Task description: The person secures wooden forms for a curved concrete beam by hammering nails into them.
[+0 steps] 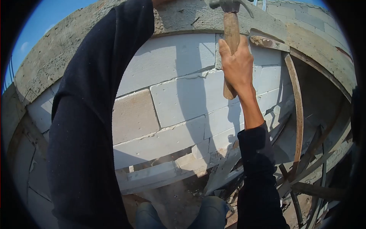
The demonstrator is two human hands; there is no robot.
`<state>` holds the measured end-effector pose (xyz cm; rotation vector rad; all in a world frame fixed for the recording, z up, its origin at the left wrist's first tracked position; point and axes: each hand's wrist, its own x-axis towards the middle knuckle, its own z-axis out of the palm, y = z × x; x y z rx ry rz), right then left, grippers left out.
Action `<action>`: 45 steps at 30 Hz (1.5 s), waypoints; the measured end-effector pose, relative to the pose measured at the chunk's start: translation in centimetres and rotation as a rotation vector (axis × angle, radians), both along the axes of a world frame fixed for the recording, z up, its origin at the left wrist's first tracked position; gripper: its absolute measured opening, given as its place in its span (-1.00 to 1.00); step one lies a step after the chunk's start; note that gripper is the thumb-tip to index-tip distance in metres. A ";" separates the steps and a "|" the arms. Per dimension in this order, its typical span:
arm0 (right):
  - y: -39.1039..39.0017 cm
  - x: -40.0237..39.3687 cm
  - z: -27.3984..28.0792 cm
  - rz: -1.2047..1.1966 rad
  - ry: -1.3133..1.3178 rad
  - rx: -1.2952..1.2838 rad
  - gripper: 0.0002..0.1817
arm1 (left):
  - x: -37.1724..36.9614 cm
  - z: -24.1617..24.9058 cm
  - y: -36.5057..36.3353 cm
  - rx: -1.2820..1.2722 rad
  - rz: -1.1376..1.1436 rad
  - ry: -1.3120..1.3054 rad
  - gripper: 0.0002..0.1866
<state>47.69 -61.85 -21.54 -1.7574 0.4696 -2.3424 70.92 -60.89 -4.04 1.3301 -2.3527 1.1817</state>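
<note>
Closed around the wooden handle of a hammer (231, 28), the right hand (238, 63) has its thumb laid up along the grip, and the handle's butt sticks out below the fist. The hammer is raised near the top of the view, its dark metal head in front of a long, rough grey beam (183, 17) with a cement-like crust. The left arm (87, 114), in a thick dark sleeve, reaches up past the upper edge; only a sliver of skin shows there, so how far open the left hand is, or what it has hold of, cannot be told.

A thin bent nail (195, 21) juts from the beam, to the left of the hammer. Beneath lies a wall (171, 103) of smooth, pale rectangular blocks, finely pitted, with uneven mortar squeezed along some joints. One block (135, 114) is duller and browner than its neighbours. Shadows of the arms fall across the wall.

To the right, a narrow, rough-edged wooden strip (297, 110) looks bowed beside a dark hollow crossed by slanting boards. At the bottom, two knees (209, 213) in blue cloth show above dusty rubble.
</note>
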 end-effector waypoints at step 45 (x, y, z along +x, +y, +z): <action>-2.5 4.1 -2.3 -0.092 -0.030 0.031 -0.50 | -1.0 0.1 2.6 -0.102 0.012 0.032 -0.55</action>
